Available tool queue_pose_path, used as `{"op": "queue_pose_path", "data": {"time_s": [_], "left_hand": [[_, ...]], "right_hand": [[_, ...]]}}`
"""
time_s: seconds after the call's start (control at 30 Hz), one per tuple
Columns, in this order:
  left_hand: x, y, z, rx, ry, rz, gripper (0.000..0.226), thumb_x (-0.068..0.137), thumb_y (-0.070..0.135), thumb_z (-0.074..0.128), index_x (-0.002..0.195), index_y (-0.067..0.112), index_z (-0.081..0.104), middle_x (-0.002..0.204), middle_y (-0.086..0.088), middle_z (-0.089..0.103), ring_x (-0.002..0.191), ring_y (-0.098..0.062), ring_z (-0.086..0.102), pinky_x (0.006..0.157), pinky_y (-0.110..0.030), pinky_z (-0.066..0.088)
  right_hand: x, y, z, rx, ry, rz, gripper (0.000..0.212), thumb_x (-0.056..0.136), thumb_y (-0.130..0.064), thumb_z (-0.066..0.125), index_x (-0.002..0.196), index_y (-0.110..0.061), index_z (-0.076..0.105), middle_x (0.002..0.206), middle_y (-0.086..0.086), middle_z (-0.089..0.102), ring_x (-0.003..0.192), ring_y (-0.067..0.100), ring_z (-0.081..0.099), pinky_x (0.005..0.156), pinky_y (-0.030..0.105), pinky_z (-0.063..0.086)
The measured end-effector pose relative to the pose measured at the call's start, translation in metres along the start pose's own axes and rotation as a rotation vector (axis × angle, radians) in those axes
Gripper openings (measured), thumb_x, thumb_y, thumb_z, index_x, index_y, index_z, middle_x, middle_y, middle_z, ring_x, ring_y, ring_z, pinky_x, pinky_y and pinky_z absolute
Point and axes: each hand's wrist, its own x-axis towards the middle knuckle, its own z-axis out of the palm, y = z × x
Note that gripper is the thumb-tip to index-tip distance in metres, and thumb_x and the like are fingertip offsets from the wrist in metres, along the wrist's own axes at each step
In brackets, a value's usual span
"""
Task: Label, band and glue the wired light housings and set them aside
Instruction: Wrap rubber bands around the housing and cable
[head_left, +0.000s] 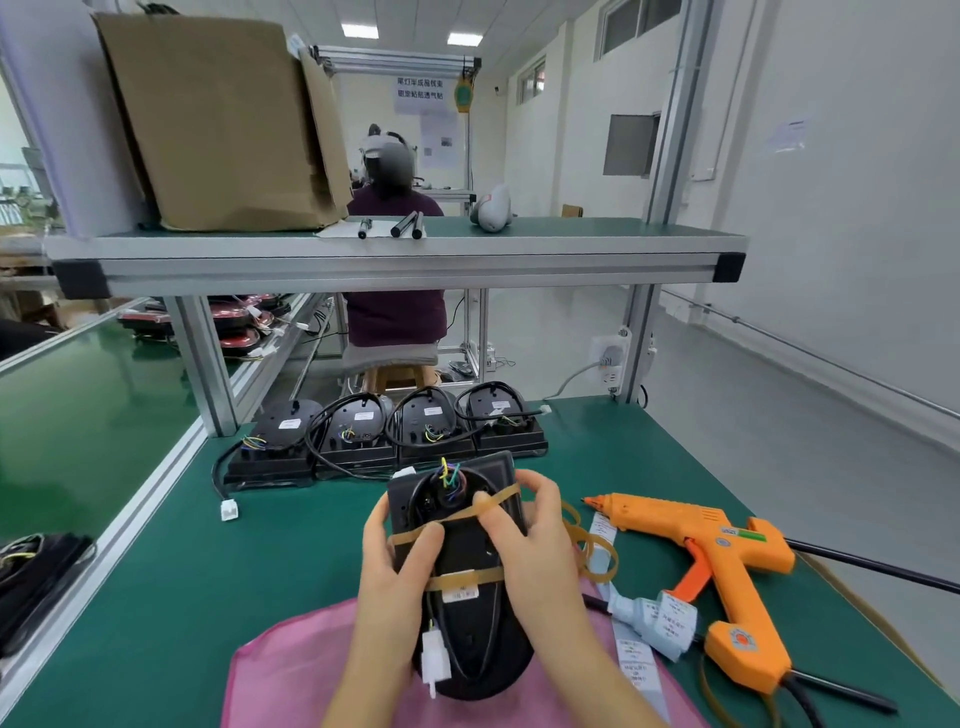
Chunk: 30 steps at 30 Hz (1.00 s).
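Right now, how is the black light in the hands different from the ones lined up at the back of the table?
The held housing is gripped by the left hand; the row of housings rests untouched on the table. The held housing has a rubber band stretched over it, pinched by the right hand; I see none on the row of housings. Both are black, with coloured wires and white labels.

factory assembly line: aluminium-framed workbenches (395, 270), conveyor (78, 415).
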Motion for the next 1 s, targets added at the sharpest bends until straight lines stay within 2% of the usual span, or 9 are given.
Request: {"op": "queue_pose_path", "data": {"time_s": [0.17,0.27,0.33,0.43,0.53,0.67,0.77,0.9,1.0], "left_hand": [[-0.007,0.007,0.003,-0.028,0.036,-0.006,0.054,0.089,0.014,0.063,0.137,0.033,0.044,0.103,0.003,0.072,0.094,-0.011,0.070,0.077,-0.027,0.056],[-0.008,0.012,0.003,-0.019,0.052,0.003,0.060,0.089,0.013,0.065,0.141,0.031,0.040,0.101,-0.005,0.069,0.091,-0.015,0.071,0.082,-0.035,0.054],[-0.008,0.016,0.001,-0.005,0.063,0.015,0.061,0.088,0.015,0.067,0.140,0.033,0.040,0.098,-0.006,0.070,0.086,-0.013,0.071,0.078,-0.033,0.053],[-0.006,0.019,0.000,0.010,0.081,0.032,0.061,0.086,0.015,0.069,0.136,0.036,0.041,0.096,-0.006,0.070,0.083,-0.013,0.071,0.071,-0.028,0.053],[-0.007,0.021,-0.001,0.007,0.093,0.038,0.059,0.085,0.014,0.070,0.132,0.036,0.043,0.094,-0.006,0.071,0.078,-0.010,0.071,0.060,-0.017,0.053],[-0.009,0.021,-0.002,-0.006,0.085,0.042,0.055,0.084,0.012,0.070,0.130,0.032,0.046,0.086,0.000,0.074,0.076,-0.008,0.071,0.057,-0.014,0.051],[-0.011,0.022,-0.001,-0.018,0.074,0.051,0.052,0.084,0.012,0.069,0.127,0.032,0.048,0.085,0.003,0.075,0.076,-0.009,0.072,0.057,-0.015,0.052],[-0.013,0.024,0.000,-0.021,0.068,0.057,0.048,0.085,0.013,0.070,0.123,0.036,0.051,0.090,0.008,0.075,0.083,-0.009,0.072,0.060,-0.014,0.053],[-0.012,0.024,-0.001,-0.025,0.055,0.050,0.046,0.086,0.013,0.068,0.121,0.038,0.053,0.095,0.010,0.075,0.088,-0.009,0.071,0.064,-0.015,0.054]], "right_hand": [[-0.004,0.003,0.000,0.037,-0.002,-0.055,0.064,0.073,-0.073,0.049,0.133,-0.063,0.029,0.117,-0.011,0.066,0.112,0.009,0.059,0.098,0.042,0.048],[-0.006,0.005,0.001,0.044,0.007,-0.071,0.056,0.089,-0.059,0.051,0.141,-0.052,0.033,0.105,-0.045,0.058,0.105,-0.015,0.055,0.090,0.028,0.048],[-0.006,0.002,0.002,0.025,0.006,-0.072,0.052,0.095,-0.050,0.049,0.144,-0.043,0.036,0.094,-0.057,0.051,0.103,-0.023,0.050,0.084,0.016,0.042],[-0.004,-0.001,0.004,0.060,-0.006,-0.036,0.049,0.097,-0.044,0.047,0.144,-0.039,0.034,0.094,-0.053,0.054,0.098,-0.025,0.051,0.079,0.007,0.041],[-0.003,-0.001,0.005,0.172,-0.008,0.027,0.047,0.098,-0.036,0.049,0.144,-0.032,0.041,0.123,-0.029,0.056,0.101,-0.024,0.049,0.074,-0.003,0.040],[-0.004,0.001,0.003,0.333,0.005,0.094,0.037,0.098,-0.030,0.052,0.135,-0.030,0.053,0.113,-0.021,0.066,0.096,-0.012,0.062,0.069,0.005,0.048],[-0.004,-0.003,-0.001,0.411,-0.006,0.119,0.027,0.100,-0.024,0.047,0.122,-0.031,0.062,0.105,-0.013,0.074,0.097,0.003,0.069,0.074,0.016,0.053],[-0.003,-0.009,-0.003,0.434,0.025,0.118,0.031,0.101,-0.016,0.044,0.104,-0.034,0.069,0.098,-0.014,0.075,0.093,0.005,0.071,0.067,0.016,0.055],[-0.002,-0.010,-0.003,0.428,0.004,0.132,0.030,0.100,-0.014,0.047,0.107,-0.031,0.071,0.101,-0.010,0.075,0.096,0.009,0.071,0.077,0.025,0.058]]}}
